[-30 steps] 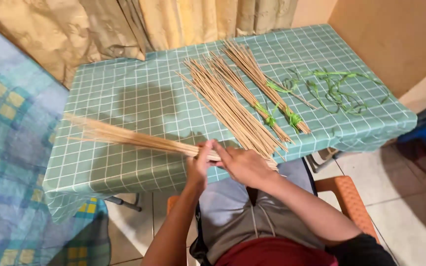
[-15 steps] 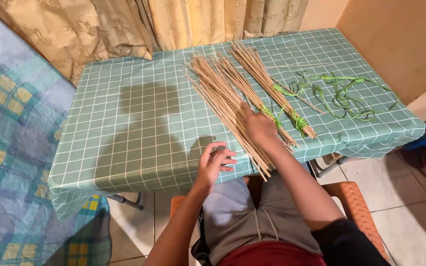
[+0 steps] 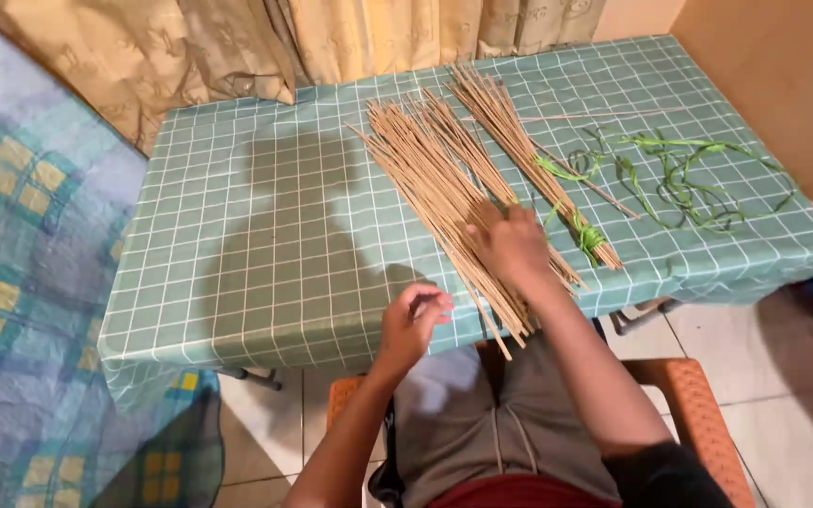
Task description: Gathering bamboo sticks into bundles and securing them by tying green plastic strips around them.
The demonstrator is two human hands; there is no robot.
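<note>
Head view: right hand [image 3: 512,246] now flat on loose sticks [image 3: 444,188], gripping nothing; left hand [image 3: 410,320] emptied, fingers loosely curled over worktop [image 3: 237,235] edge.

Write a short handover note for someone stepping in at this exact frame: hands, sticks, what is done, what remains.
Left hand: empty, loosely curled at the near table edge, holding nothing.
Right hand: palm down on the loose sticks, pressing or gathering them; grip not clear.
Loose sticks lie fanned on the green checked tablecloth, near ends overhanging the edge.
Done: one tied bundle beside them, bound with green strips.
Left: the loose pile is untied; spare green strips lie to the right.
</note>
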